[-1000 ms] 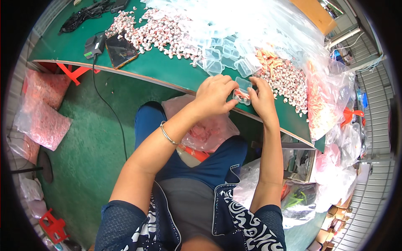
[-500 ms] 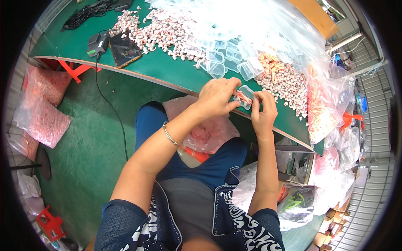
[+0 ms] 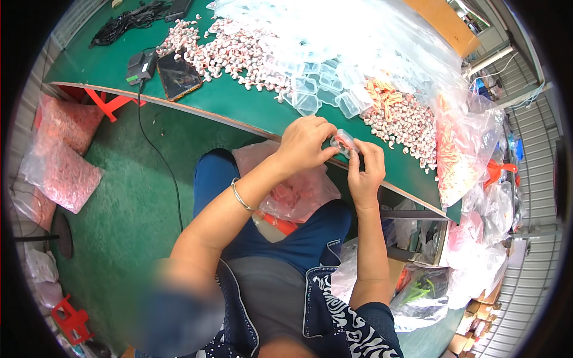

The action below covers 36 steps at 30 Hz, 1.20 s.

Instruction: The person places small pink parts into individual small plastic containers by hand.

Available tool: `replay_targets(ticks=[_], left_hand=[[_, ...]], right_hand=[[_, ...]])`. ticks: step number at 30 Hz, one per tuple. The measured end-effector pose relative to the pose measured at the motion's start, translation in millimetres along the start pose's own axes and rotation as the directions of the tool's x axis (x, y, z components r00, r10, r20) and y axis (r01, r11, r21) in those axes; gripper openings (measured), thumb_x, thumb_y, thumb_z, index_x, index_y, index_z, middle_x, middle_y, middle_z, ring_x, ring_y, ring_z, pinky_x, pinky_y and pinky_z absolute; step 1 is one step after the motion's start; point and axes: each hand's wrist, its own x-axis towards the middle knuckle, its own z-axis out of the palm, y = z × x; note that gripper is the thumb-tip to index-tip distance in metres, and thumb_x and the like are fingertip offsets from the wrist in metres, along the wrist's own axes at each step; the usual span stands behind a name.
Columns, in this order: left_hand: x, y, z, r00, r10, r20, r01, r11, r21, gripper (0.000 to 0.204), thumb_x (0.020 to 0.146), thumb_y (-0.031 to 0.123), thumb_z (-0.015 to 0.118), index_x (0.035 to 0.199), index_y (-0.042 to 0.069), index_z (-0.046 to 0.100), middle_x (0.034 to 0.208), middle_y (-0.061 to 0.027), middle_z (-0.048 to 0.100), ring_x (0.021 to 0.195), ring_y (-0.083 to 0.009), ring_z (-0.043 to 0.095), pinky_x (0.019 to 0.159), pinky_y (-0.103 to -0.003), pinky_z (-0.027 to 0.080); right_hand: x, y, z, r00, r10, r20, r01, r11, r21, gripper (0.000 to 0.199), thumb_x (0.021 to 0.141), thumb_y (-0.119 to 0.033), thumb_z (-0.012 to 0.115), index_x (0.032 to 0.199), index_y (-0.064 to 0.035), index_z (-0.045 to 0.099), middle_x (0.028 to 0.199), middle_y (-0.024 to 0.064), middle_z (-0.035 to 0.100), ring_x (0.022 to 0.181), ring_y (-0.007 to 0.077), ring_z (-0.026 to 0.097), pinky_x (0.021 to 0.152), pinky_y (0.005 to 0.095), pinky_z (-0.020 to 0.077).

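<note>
Over the table's front edge, a small clear plastic box with pinkish-orange and pale pieces inside is held between both hands. My left hand pinches its left side, thumb below and fingers above. From the right, my right hand grips the other side with thumb and fingers. The lid looks folded down over the pieces, though fingers partly hide it. Just beyond lie several empty clear boxes, a bundle of orange bands and a heap of small grey-and-pink pieces.
A wide heap of similar pieces covers the green table farther left, near a phone and a black device with a cable. A clear bag of orange bands stands right. A pink-filled bag rests by my lap.
The box's lid stood open before and now appears folded over the contents. My right hand has come slightly left and lower, closing in on the box.
</note>
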Motion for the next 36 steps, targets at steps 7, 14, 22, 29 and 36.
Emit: replay_targets(ticks=[7, 14, 22, 29, 36], left_hand=[[-1, -1, -2, 0.997, 0.062, -0.045, -0.060, 0.997, 0.040, 0.029, 0.070, 0.017, 0.081, 0.094, 0.007, 0.071, 0.083, -0.0063, 0.062, 0.080, -0.0271, 0.062, 0.070, -0.040, 0.049], [-12, 6, -11, 0.985, 0.170, 0.031, -0.173, 0.962, 0.211, 0.041, 0.074, 0.022, 0.076, 0.111, 0.006, 0.068, 0.094, -0.0061, 0.061, 0.086, -0.0247, 0.059, 0.075, -0.038, 0.043], [-24, 8, -6, 0.982, 0.187, 0.013, -0.183, 0.942, 0.280, 0.047, 0.073, 0.023, 0.076, 0.116, 0.006, 0.066, 0.099, -0.0050, 0.060, 0.090, -0.0231, 0.057, 0.085, -0.041, 0.039], [-36, 13, -7, 0.977, 0.213, 0.009, -0.200, 0.901, 0.384, 0.055, 0.072, 0.022, 0.075, 0.125, 0.010, 0.063, 0.106, -0.0043, 0.059, 0.097, -0.0224, 0.055, 0.091, -0.042, 0.036], [-19, 0, -23, 0.994, 0.098, 0.048, -0.103, 0.985, 0.136, 0.050, 0.074, 0.014, 0.075, 0.123, 0.011, 0.063, 0.115, -0.0080, 0.061, 0.102, -0.0277, 0.057, 0.084, -0.041, 0.044]], right_hand=[[-6, 4, 2, 1.000, -0.027, 0.005, 0.026, 0.999, 0.036, 0.030, 0.080, 0.007, 0.067, 0.110, -0.0006, 0.067, 0.107, 0.0165, 0.064, 0.099, 0.0330, 0.063, 0.086, 0.0405, 0.0519], [-8, 4, 3, 0.999, -0.038, 0.032, 0.038, 0.999, -0.002, 0.032, 0.080, 0.006, 0.068, 0.111, 0.0012, 0.065, 0.113, 0.0184, 0.063, 0.103, 0.0344, 0.063, 0.089, 0.0415, 0.0521], [-7, 1, 4, 0.998, -0.046, 0.034, 0.046, 0.999, -0.015, 0.033, 0.079, 0.005, 0.070, 0.111, 0.0009, 0.065, 0.112, 0.0181, 0.063, 0.103, 0.0344, 0.062, 0.088, 0.0413, 0.0521], [-7, 2, 5, 0.997, -0.069, 0.028, 0.070, 0.997, -0.033, 0.033, 0.079, 0.004, 0.070, 0.111, 0.0003, 0.065, 0.112, 0.0172, 0.063, 0.103, 0.0342, 0.062, 0.088, 0.0412, 0.0520], [-4, -1, 3, 0.995, -0.073, 0.069, 0.076, 0.996, -0.045, 0.035, 0.078, 0.002, 0.072, 0.112, -0.0013, 0.065, 0.113, 0.0176, 0.064, 0.104, 0.0354, 0.062, 0.090, 0.0437, 0.0508]])
